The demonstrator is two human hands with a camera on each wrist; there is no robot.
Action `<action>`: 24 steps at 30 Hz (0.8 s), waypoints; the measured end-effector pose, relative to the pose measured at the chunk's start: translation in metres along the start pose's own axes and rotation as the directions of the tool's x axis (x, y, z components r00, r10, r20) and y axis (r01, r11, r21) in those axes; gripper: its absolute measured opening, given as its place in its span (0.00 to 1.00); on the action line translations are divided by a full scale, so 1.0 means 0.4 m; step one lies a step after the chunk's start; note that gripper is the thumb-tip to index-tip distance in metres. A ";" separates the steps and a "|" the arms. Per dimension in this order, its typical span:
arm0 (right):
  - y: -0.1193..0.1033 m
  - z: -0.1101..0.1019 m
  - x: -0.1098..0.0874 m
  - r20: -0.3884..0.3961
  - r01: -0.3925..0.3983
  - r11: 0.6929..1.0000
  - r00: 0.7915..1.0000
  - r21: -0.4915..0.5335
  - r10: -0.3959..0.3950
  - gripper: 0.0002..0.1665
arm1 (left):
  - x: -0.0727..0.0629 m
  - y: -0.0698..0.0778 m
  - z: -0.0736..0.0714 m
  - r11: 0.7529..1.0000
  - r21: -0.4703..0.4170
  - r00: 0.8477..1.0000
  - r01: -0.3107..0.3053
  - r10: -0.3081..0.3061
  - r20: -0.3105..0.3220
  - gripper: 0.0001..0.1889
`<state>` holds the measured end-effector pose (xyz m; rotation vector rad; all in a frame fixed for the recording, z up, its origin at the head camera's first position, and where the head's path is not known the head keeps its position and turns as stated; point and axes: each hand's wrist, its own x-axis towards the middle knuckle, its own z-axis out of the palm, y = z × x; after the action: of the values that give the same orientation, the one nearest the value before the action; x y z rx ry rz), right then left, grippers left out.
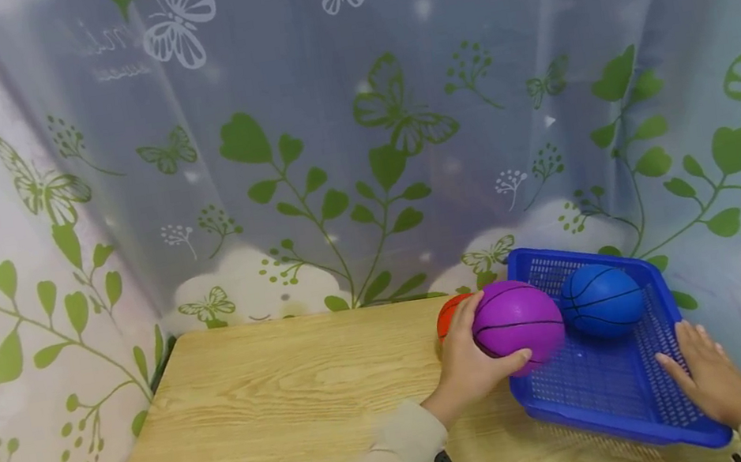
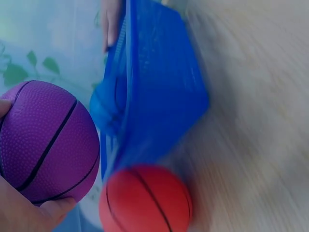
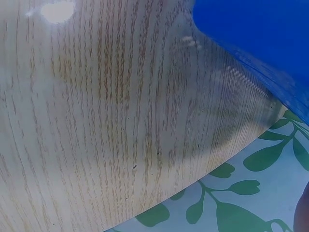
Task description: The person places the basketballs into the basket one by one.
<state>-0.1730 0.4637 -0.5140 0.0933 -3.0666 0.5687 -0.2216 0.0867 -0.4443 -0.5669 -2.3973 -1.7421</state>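
Note:
In the head view my left hand [image 1: 465,364] grips a purple ball [image 1: 517,325] with black basketball lines, fingers and thumb spread round it. The ball overlaps the left rim of a blue plastic basket [image 1: 587,430]. Inside the basket, towards its far side, lies a blue ball [image 1: 602,300]. My right hand [image 1: 715,375] rests with fairly straight fingers along the basket's right rim, thumb over the inner side. Partly hidden behind my left hand is a red-orange ball [image 1: 451,319]; the left wrist view shows this red ball [image 2: 147,200] beside the basket's outer wall.
The wood-grain table [image 1: 281,404] extends to the left of the basket. A curtain [image 1: 335,188] printed with leaves and butterflies hangs close behind the table and along both sides. The basket stands near the table's right edge.

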 end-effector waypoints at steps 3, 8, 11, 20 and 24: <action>-0.001 0.001 0.004 0.002 0.000 1.000 1.000 0.001 0.000 0.44 | -0.005 0.017 0.046 1.000 0.011 0.999 -0.014 0.013 0.049 0.49; -0.005 0.003 0.012 0.001 -0.001 1.000 1.000 0.008 0.001 0.44 | -0.017 0.012 0.115 0.997 0.021 0.989 -0.075 0.071 0.129 0.48; -0.007 0.007 0.014 -0.011 0.008 1.000 1.000 0.011 -0.008 0.44 | -0.024 -0.002 0.150 0.992 0.050 0.984 -0.115 0.107 0.145 0.48; 0.008 -0.002 0.003 -0.010 -0.004 1.000 1.000 0.005 0.004 0.44 | -0.044 -0.020 0.227 0.994 0.096 0.987 -0.059 0.044 0.157 0.51; 0.004 0.002 0.009 -0.003 -0.008 1.000 1.000 -0.001 0.008 0.45 | -0.048 -0.026 0.236 0.993 0.116 0.991 0.017 -0.032 0.129 0.52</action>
<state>-0.1766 0.4647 -0.5150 0.0793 -3.0656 0.5665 -0.1964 0.1682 -0.4906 -0.6573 -2.5833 -1.6096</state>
